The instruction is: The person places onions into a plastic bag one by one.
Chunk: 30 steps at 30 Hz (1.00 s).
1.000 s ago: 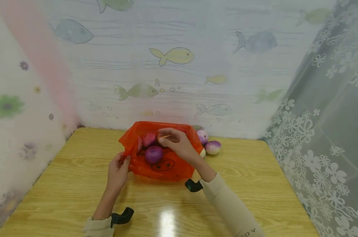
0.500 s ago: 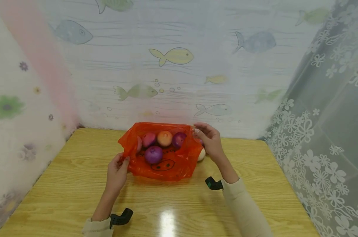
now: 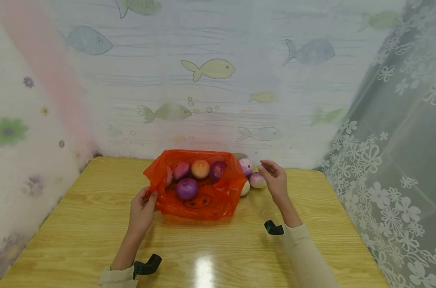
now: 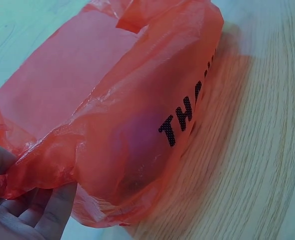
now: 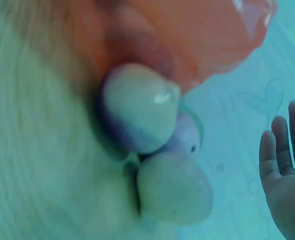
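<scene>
A red plastic bag (image 3: 210, 204) lies on its side, its mouth spread wide. Inside it show a purple round fruit-like piece (image 3: 187, 189), an orange one (image 3: 200, 169), a pink one (image 3: 181, 170) and a dark purple one (image 3: 218, 171). My left hand (image 3: 142, 214) pinches the left edge of the bag between thumb and fingers. Beside the bag's right side sit purple-and-white turnip-like pieces (image 3: 257, 180). My right hand (image 3: 275, 182) hangs just right of them, fingers loosely bent and holding nothing. In the right wrist view its fingers (image 5: 282, 145) are apart from the pieces.
The wooden table (image 3: 210, 248) meets a fish-print curtain (image 3: 210, 100) right behind the bag. A pale round piece (image 3: 245, 188) rests against the bag's right side. Lace-patterned cloth (image 3: 394, 192) hangs along the right.
My right hand has drawn out of the bag and moved right, past the turnip-like pieces. The orange and dark purple pieces in the bag have come into view. The left hand stays on the bag.
</scene>
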Motion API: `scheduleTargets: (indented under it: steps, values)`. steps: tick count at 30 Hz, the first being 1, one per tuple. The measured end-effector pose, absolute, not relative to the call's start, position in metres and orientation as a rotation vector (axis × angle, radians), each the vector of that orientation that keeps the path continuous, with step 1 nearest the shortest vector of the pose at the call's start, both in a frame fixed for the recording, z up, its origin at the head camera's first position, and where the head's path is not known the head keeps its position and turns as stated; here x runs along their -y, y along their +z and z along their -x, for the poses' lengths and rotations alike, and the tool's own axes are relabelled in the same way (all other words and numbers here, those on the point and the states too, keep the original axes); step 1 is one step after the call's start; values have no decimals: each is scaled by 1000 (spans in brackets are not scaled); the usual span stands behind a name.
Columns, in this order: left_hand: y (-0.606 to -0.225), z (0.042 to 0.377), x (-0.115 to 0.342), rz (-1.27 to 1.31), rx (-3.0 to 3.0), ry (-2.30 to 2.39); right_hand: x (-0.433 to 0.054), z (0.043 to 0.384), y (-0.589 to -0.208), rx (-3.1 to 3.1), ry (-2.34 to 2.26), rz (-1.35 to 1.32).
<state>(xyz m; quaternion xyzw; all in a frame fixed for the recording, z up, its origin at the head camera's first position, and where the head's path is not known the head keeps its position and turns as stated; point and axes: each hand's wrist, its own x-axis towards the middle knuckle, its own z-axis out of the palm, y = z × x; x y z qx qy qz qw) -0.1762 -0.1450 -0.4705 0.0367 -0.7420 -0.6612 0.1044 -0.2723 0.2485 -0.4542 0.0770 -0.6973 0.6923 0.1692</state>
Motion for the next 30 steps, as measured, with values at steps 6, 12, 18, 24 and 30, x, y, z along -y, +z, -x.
scheduleTargets:
  steps: [6, 12, 18, 24, 30]
  values:
    - [-470, 176, 146, -119, 2192, -1971, -261, 272, -472, 2090, 1763, -79]
    - [-469, 173, 147, -121, 2212, -1978, -268, 274, -485, 2221, 1622, 45]
    - [-469, 173, 148, -131, 2225, -1967, -270, 279, -494, 2424, 1628, 176]
    - [-469, 173, 148, -147, 2237, -1961, -271, 286, -500, 2522, 1670, 251]
    - [-468, 173, 148, -139, 2217, -1973, -271, 290, -500, 2558, 1674, 265]
